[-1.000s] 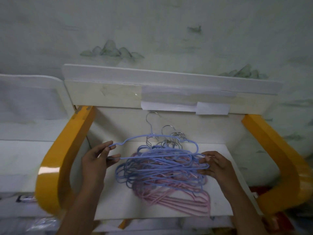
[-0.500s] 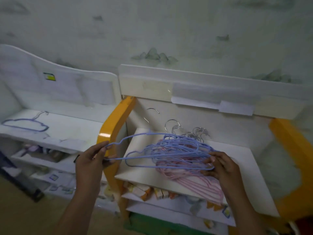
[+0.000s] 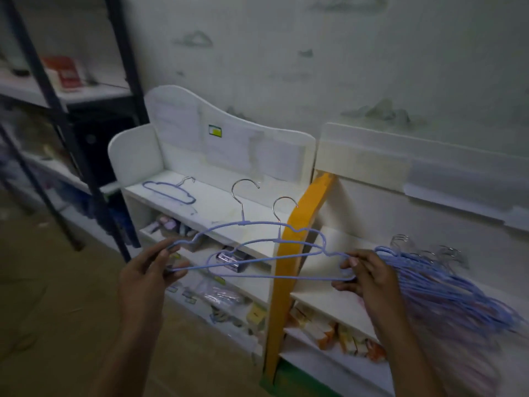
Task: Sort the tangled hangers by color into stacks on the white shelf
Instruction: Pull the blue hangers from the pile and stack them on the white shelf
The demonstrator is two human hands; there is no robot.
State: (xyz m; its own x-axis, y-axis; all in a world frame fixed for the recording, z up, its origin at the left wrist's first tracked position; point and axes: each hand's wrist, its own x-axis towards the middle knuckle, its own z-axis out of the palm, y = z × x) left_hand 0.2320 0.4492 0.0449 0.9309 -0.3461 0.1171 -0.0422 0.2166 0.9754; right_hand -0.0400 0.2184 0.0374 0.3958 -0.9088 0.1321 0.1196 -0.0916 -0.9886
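Between the hands, two blue hangers (image 3: 266, 253) with silver hooks hang level; left hand (image 3: 148, 273) pinches one end; right hand (image 3: 363, 275) grips the other.

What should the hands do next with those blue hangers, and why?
Probably carry the two blue hangers, held by the left hand and right hand, onto the white shelf beside the lone blue hanger; same color.

The tangled hanger pile (image 3: 446, 285) is motion-blurred and cut off at the right edge, its pink hangers barely distinguishable.
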